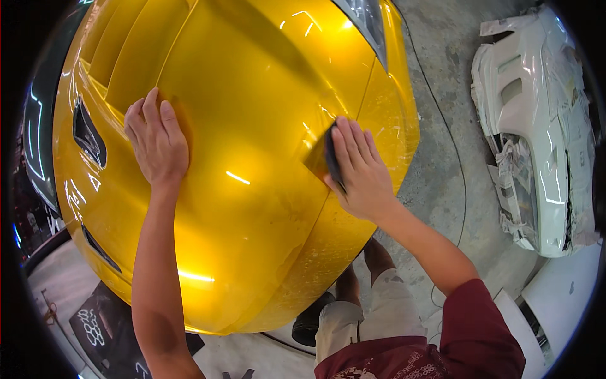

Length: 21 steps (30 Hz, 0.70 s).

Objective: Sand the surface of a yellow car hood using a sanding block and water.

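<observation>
One maroon sleeve (476, 322) and a pair of pale shorts (372, 309) are nearest, just outside the lower right edge of the yellow car body (252, 215). The right hand (363, 174) lies over a dark block (330, 158), fingers together along its face and thumb at its lower end. The block is at the surface, just beside the seam that runs along the right part of the yellow car body; its full outline is blurred and partly hidden. The left hand (158, 139) lies palm down toward the left edge, its fingers slightly apart, holding nothing.

Beyond the left hand, a dark opening (89, 134) sits close to the left edge, and curved ribs (136, 50) occupy the upper left corner. A clear headlight lens (367, 22) is set at the upper right edge. Off the right edge, a thin black cable (463, 167) crosses the grey floor (435, 95). Farther right on that floor lies a white bumper (536, 120), partly covered with crumpled masking.
</observation>
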### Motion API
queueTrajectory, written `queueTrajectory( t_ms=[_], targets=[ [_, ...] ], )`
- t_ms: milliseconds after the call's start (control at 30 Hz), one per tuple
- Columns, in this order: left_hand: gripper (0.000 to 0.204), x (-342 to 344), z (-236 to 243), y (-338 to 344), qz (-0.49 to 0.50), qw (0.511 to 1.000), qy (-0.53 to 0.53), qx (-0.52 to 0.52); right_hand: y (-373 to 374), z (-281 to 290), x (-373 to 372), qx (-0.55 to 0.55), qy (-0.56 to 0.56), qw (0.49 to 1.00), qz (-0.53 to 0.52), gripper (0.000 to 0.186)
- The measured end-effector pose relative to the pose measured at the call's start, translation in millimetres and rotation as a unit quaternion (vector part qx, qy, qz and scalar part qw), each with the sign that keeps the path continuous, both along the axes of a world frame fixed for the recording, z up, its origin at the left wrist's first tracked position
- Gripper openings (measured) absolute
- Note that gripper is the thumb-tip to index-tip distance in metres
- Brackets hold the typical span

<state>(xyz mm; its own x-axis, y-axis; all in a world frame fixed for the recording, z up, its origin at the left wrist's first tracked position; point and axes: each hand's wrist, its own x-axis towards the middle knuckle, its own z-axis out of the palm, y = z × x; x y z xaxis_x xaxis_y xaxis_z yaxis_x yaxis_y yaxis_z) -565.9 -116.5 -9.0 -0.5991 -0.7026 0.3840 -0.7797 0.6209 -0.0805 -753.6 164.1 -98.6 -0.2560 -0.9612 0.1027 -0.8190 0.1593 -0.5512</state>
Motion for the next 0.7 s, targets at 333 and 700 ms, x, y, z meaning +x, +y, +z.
queueTrajectory(
  t_ms=[333,700],
  targets=[
    [0.041,0,-2,-3,-0.009,1.0,0.0,-0.014,0,7,47,0.008,-0.021,1.0,0.009,0.077],
    [0.046,0,-7,-5,0.001,1.0,0.003,-0.024,1,24,114,-0.003,-0.034,0.999,-0.022,0.079]
  ],
)
